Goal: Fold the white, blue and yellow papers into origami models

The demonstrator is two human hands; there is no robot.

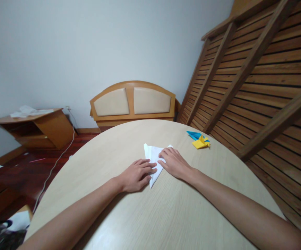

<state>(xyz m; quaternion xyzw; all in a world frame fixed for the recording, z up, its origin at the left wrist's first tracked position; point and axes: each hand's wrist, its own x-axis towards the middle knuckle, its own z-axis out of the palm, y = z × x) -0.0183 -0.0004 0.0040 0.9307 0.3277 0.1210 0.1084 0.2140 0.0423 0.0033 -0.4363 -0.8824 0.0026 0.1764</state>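
A folded sheet of white paper (154,151) lies on the round table, its narrow point (151,185) toward me. My left hand (138,175) rests palm down along the paper's left side, fingers spread and lying over its lower part. On the upper right side, my right hand (175,161) has its fingers bent over the edge and its thumb against the paper; what lies under those fingers is hidden. To the right are a yellow folded paper figure (199,143) and, just behind it, a blue folded paper piece (194,135). Neither hand touches them.
The pale round table (109,156) fills the foreground. Behind it stands a wooden headboard (131,100) with cream panels. A slatted wooden frame (244,93) leans along the right. At left are a low cabinet (43,126) with papers on top and a cable (54,166) on the floor.
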